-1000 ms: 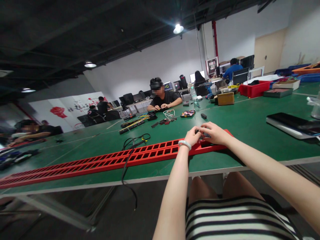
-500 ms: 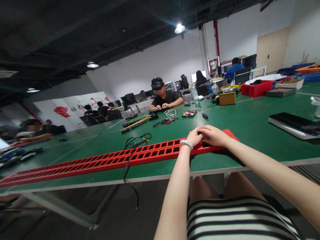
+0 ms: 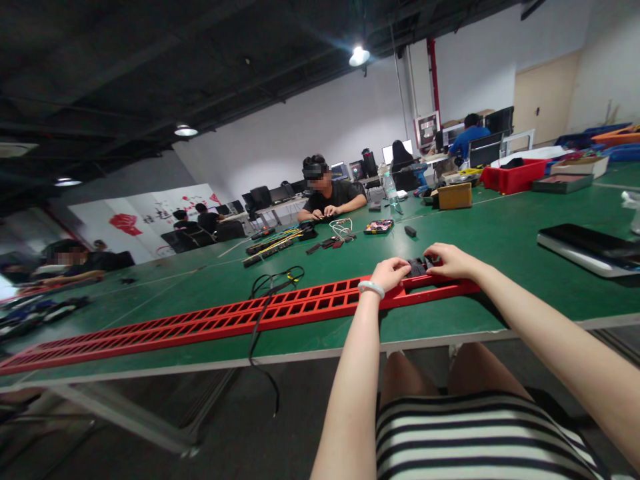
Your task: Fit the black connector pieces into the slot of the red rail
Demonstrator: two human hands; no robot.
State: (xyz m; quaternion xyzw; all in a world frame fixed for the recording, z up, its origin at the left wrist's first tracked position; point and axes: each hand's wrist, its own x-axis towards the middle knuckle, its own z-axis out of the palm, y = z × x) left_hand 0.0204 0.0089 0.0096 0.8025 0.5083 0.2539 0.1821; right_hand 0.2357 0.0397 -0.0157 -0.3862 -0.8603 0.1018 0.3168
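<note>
A long red slotted frame [image 3: 200, 323] lies along the front of the table, with two rows of openings. At its right end sits a dark, blocky part [image 3: 417, 267], lying in or on the frame; its exact kind is too small to tell. My left hand [image 3: 390, 272], with a pale bracelet at the wrist, has its fingers closed at the left side of this part. At the part's right end, my right hand [image 3: 453, 260] has thumb and fingers bent in a pinch. Between the two hands the top of the part shows.
A black strap [image 3: 255, 333] crosses the frame and hangs over the table edge. Beyond lie power strips [image 3: 270, 252], small dark pieces [image 3: 333, 243] and a black block [image 3: 410, 231]. A black-and-white device [image 3: 590, 250] is at right. A co-worker [image 3: 327, 193] sits opposite.
My right hand has moved right and up, away from my left hand. The dark part they covered now shows between them. My left hand has hardly moved.
</note>
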